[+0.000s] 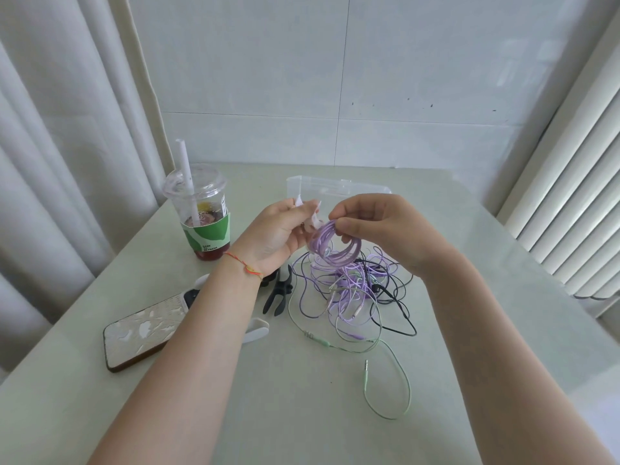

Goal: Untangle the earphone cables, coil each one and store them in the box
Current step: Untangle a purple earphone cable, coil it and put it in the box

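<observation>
Right hand [372, 223]: pinches the purple coiled earphone cable [335, 245] at its top, up in the air.
Left hand [275, 234]: fingers curled round a small white clip [310, 218], just beside the coil.
Messy pile of purple, black and green cables [352, 290]: lies on the pale table [302, 414], under the hands.
Clear plastic box [335, 187]: behind the hands, on the table.
Left side: plastic drink cup with a straw [201, 216], phone [144, 330], black clips [278, 293].
</observation>
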A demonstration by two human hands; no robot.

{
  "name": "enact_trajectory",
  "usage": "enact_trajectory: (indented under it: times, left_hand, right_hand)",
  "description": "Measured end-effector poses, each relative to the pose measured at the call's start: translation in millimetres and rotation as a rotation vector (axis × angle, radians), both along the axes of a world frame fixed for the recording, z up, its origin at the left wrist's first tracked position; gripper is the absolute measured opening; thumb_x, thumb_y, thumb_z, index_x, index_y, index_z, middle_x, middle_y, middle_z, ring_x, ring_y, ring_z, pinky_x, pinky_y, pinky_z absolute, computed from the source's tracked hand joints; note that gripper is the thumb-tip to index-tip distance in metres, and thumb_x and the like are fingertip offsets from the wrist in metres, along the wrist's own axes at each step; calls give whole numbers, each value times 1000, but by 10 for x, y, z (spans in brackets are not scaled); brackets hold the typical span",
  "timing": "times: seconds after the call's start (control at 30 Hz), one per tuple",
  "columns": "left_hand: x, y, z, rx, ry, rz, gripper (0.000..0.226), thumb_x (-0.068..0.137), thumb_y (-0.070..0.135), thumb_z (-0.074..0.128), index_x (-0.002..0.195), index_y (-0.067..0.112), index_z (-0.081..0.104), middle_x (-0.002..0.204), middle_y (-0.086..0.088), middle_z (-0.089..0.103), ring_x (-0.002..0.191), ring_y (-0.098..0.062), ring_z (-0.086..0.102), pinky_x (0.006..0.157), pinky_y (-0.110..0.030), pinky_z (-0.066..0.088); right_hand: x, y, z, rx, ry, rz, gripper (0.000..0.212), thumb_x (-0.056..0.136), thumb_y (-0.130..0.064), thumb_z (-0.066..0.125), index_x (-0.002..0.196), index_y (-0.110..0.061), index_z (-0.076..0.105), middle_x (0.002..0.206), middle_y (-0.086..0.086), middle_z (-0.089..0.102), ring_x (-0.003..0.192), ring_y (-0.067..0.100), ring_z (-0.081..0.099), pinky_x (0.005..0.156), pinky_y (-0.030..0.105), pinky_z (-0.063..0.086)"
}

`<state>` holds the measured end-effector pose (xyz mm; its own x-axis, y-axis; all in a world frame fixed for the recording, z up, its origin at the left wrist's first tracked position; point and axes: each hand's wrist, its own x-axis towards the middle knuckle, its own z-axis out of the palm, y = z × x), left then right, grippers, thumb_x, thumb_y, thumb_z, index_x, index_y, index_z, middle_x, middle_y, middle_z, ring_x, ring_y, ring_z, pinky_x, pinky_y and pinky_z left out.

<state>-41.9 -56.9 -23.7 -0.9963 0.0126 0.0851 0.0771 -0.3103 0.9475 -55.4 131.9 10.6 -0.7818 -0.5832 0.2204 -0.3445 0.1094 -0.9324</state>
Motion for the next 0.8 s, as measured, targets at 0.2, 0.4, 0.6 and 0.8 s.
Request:
enact_trajectory:
  times: [0.2,0.4,0.6,0.8]
  left_hand:
    - [43,71,40,-10,9,16,9,91,5,58,85,9,53,68,-10,64,64,-23,64,57,-30,49]
    - [85,164,76,-160,110,53,21,71,3,68,88,10,58,68,0,64,59,-12,61,56,-24,51]
    - [126,185,120,-485,123,14,12,89,4,65,88,12,57,82,-1,62,69,-6,58,65,-16,48]
    - [146,285,122,-165,17,17,18,100,17,49,84,13,57,72,-1,57,64,-12,55,66,-25,46]
  right_hand:
    - [1,-16,-13,-133,-39,88,12,89,5,60,93,-4,67,79,-1,70,77,12,64,77,19,49]
    - [-36,-22,-54,-304,-257,170,9,86,-6,63,90,-9,70,84,9,67,83,23,60,86,39,46]
    - [-85,53,-48,-334,-301,172,9,88,-7,59,92,-9,68,84,8,64,79,20,58,76,31,51]
    - [-76,30,-100,-281,-314,176,13,90,-2,54,95,-5,66,86,6,68,75,17,62,72,28,53]
